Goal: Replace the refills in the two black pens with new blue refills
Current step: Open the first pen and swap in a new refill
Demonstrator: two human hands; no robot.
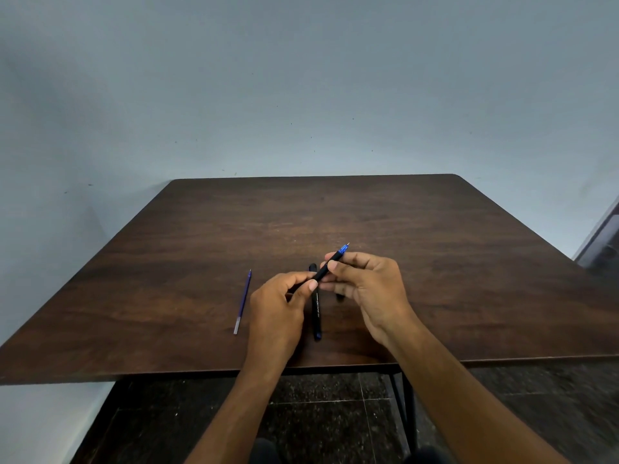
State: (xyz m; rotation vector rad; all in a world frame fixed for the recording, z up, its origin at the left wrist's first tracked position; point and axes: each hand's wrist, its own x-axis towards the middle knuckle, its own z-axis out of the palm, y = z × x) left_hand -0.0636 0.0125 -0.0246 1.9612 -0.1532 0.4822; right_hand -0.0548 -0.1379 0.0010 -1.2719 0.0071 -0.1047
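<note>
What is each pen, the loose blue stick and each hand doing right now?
Held pen: in both hands, off the table, blue tip up.
Second pen: lying on the table.
Blue refill: lying loose, left of the hands.
Left hand: pinching the pen's lower end.
Right hand: pinching near its tip.

The surface [418,229] is dark wood grain with a dull sheen. The held pen [330,266] looks matt black, its blue tip section translucent plastic. The loose refill [243,301] seems thin plastic. The floor [335,390] is speckled stone tile.
</note>
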